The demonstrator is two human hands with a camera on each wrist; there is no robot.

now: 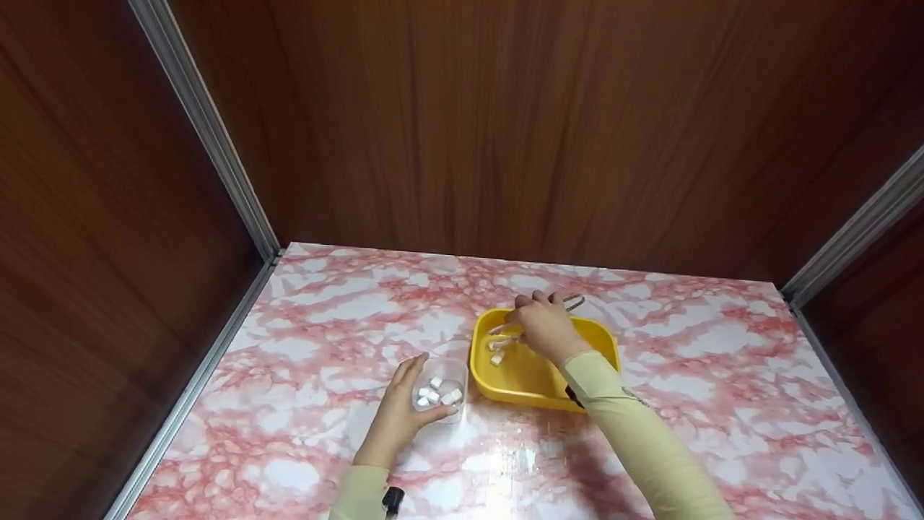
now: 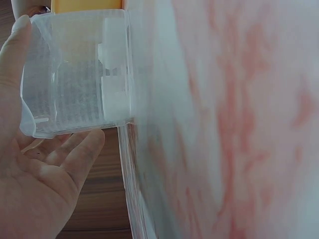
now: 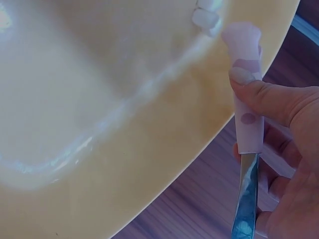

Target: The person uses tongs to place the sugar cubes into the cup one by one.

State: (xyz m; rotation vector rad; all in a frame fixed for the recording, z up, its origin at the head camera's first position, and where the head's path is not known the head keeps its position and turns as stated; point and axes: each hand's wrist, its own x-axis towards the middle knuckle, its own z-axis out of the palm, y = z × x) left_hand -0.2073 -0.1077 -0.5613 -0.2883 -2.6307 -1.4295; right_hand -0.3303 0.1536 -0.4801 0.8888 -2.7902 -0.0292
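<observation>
My left hand (image 1: pixel 397 415) holds a clear plastic container (image 2: pixel 75 74) upright on the table, thumb on one side and fingers on the other. Several white cubes (image 1: pixel 452 396) lie inside it. Just to the right stands a yellow basin (image 1: pixel 523 396) with a few more white cubes (image 1: pixel 497 358) at its left end. Over the basin, my right hand (image 1: pixel 546 328) pinches metal tongs (image 3: pixel 247 109) with pink spotted tips, the thumb pressing on one pink arm. The tips point down-left, close by the basin's cubes; the metal bend sticks out behind the hand.
The table (image 1: pixel 303 419) has a red and white marbled top. A dark wood panel (image 1: pixel 491 144) rises at its back, with further panels at left and right and grey metal strips (image 1: pixel 216 123) at the corners.
</observation>
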